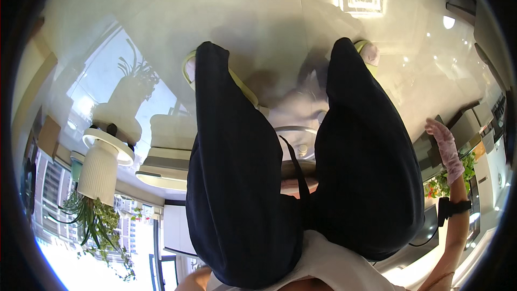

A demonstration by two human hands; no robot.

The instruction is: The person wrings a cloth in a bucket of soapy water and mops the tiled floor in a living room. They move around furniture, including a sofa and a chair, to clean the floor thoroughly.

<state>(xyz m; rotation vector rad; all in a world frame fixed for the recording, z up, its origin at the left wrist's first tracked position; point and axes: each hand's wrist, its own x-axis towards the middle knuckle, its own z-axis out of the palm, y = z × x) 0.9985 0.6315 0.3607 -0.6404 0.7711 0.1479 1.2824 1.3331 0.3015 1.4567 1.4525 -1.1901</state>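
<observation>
My right hand is out at the far right, beyond my right knee, in a thin, pinkish translucent glove. Its fingers are loosely extended, with nothing seen between them, and it touches no object that I can make out. A black band with a small device is around that forearm. My left hand is out of view; only a bit of the left arm shows at the bottom edge. Before me are my legs in black trousers, spread apart, and yellow-green slippers on the glossy floor.
A white ribbed planter with leafy plants stands on a round wheeled base at the left. Near it is a low cream-coloured piece, its kind unclear. A curved metal ring shows between my legs. Green plants and grey furniture are beyond my right hand.
</observation>
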